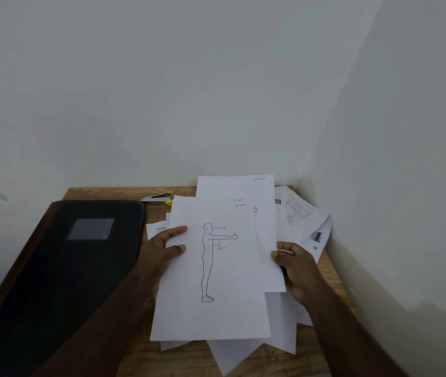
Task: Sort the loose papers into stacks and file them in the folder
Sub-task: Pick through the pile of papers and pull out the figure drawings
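1. Left hand [168,244] pinches the left edge of the figure sheet [213,270].
2. Right hand [295,268] grips sheets behind it at their right edge.
3. Loose papers [302,213] lie fanned on the worktop [124,193].
4. A black folder [61,268] lies left; a stapler [159,198] sits behind.

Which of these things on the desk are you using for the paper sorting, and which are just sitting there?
For the job:
- sheet with the standing figure, held by the left hand
- sheet behind it, held by the right hand
- loose papers spread on the desk
- black folder, closed

Just lying about:
- yellow stapler
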